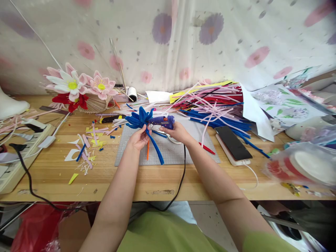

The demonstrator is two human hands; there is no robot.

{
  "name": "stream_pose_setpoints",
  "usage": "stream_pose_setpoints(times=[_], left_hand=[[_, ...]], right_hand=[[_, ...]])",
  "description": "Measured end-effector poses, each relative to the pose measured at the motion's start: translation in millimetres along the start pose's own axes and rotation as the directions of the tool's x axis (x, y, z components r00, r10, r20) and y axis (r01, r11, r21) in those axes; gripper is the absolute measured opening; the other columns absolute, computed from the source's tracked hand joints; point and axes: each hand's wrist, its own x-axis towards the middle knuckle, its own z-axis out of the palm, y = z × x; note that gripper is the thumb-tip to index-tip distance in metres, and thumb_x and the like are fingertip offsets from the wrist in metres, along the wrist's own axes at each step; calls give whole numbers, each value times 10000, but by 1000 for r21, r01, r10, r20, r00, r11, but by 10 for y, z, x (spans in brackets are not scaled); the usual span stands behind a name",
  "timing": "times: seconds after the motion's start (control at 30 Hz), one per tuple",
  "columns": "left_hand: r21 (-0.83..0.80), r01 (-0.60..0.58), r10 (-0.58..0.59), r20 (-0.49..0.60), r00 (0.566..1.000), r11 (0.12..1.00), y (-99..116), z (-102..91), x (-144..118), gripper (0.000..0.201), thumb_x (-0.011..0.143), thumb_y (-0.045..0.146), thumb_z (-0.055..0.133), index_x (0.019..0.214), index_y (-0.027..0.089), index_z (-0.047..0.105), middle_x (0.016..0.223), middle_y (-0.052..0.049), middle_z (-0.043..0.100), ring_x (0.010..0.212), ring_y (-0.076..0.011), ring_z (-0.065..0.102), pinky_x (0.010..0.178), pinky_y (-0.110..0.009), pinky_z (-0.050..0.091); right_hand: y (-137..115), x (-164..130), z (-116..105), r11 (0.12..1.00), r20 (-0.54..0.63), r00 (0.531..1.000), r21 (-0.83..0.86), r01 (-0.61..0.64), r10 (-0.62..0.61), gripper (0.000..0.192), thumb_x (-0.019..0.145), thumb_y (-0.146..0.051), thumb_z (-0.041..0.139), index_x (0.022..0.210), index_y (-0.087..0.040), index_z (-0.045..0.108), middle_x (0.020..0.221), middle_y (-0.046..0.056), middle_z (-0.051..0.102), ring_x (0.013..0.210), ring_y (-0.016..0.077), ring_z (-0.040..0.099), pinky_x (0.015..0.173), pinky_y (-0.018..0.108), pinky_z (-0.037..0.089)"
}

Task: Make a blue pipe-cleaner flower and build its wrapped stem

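Observation:
Over the grey cutting mat (pixel 126 150), my left hand (pixel 139 140) is closed around the base of a blue pipe-cleaner flower (pixel 139 118). Its petals spread above my fingers, and blue stems (pixel 157 150) hang down below them. My right hand (pixel 177 133) grips the handle of a purple glue gun (pixel 164 121). The gun's nozzle points left, close against the flower; whether the two touch is hidden. A black cord (pixel 181 178) runs from the gun down past the table's front edge. An orange stick (pixel 147 149) lies on the mat under my left hand.
Bundled pipe cleaners (pixel 210 96) lie behind the mat. A phone (pixel 233 143) rests on a white power bank to the right, near a bagged tub (pixel 304 164). Finished flowers (pixel 72 84), scraps (pixel 86 150) and a power strip (pixel 26 164) occupy the left side.

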Motion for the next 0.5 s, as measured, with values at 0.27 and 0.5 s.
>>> stream_pose_setpoints(times=[0.27,0.5], left_hand=[[-14,-17,17,-5,1000,1000,-14,3,0,133,833,94,474,805,87,604,591,-20,616,506,-74,597,505,-162,523],[-33,2,-3,-9,1000,999,3,-15,-4,177,838,111,476,936,90,621,580,-11,615,495,-66,593,520,-159,529]], right_hand=[[-27,2,-1,1000,-17,1000,27,-1,1,377,668,-507,618,836,-172,648,615,7,579,610,136,521,565,257,436],[9,-25,-111,928,57,994,358,-103,89,415,612,-550,648,726,-156,585,608,-6,558,447,60,418,430,218,370]])
